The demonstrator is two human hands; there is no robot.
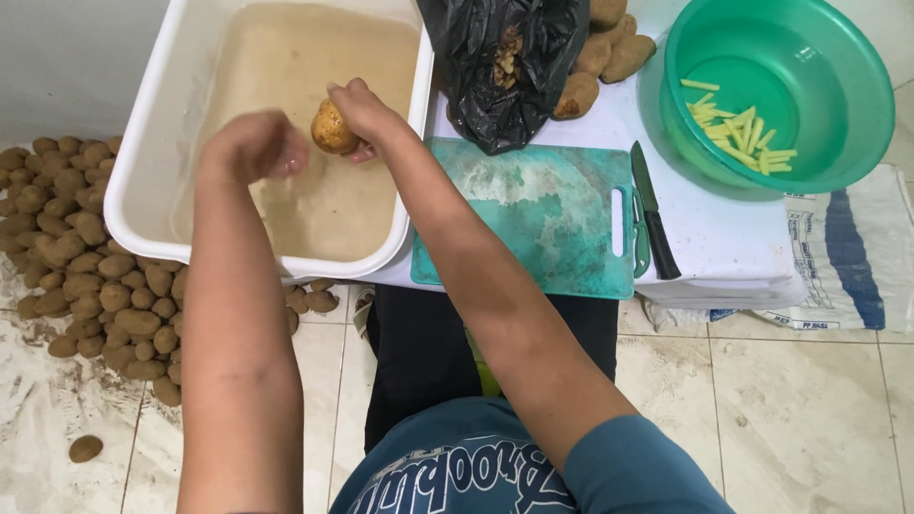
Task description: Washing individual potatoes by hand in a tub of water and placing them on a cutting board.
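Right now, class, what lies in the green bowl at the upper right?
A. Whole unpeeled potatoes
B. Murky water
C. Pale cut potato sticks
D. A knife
C: the green bowl holds pale cut potato sticks, while the knife lies outside it, beside the cutting board.
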